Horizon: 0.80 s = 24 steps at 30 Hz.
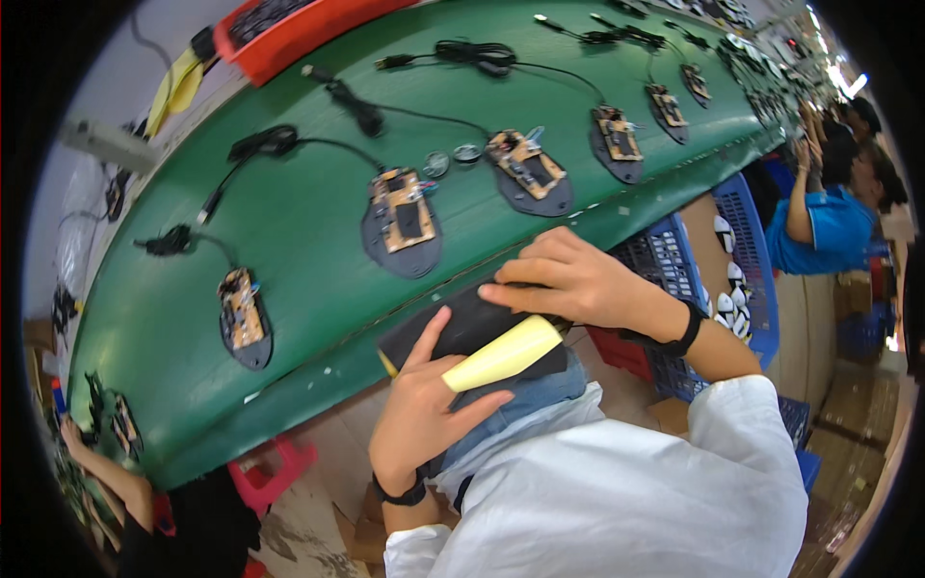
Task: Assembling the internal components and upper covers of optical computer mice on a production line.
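Over my lap, at the near edge of the green work surface, I hold a dark sheet with a pale yellow strip curling across its near side. My left hand grips its left part, index finger lying over the dark face and thumb by the yellow strip. At the upper right edge, the bent fingers of my right hand pinch the sheet; what lies under those fingertips is hidden. Closest beyond my hands are mouse bases with open circuit boards, one straight ahead and another to its right.
More mouse bases with coiled black cables line the surface. Two small round discs lie between two bases. A red bin stands far left. Blue crates with white-and-black parts stand right. Co-workers sit at both sides.
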Motion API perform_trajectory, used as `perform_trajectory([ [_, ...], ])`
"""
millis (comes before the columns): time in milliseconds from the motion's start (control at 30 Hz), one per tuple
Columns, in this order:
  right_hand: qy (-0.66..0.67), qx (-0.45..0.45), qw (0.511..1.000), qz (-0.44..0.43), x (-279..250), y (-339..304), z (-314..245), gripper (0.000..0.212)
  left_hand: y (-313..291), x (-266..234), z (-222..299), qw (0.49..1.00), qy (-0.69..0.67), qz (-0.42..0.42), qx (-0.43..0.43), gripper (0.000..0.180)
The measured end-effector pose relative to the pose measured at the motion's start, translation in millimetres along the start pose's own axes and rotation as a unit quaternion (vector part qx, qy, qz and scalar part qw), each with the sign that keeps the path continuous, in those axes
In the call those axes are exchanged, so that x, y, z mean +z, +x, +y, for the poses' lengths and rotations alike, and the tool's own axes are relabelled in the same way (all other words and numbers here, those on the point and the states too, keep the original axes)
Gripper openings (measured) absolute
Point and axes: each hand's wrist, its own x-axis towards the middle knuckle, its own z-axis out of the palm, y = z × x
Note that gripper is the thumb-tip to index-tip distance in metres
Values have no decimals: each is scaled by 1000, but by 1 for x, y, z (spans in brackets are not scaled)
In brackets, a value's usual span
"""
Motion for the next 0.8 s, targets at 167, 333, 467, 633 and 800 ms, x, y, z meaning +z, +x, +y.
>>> perform_trajectory([
  [167, 151, 48, 987, 39, 2, -2, 6, 37, 1, -4, 5, 999, 19, -33, -33, 31],
  [333, 200, 71, 977, 15, -6, 2, 6, 29, 2, -3, 5, 998, 22, -28, -55, 30],
  [467, 178, 117, 976, -44, -31, -13, 25, 32, -1, -11, 8, 993, 47, -54, -90, 34],
  [633, 22, 338, 926, 164, -103, -73, 121, 33, 1, -3, 12, 995, 19, -40, -90, 33],
  [800, -21, 493, 854, 166, -127, -120, 236, 40, -2, -11, 13, 993, 47, -37, -105, 33],
])
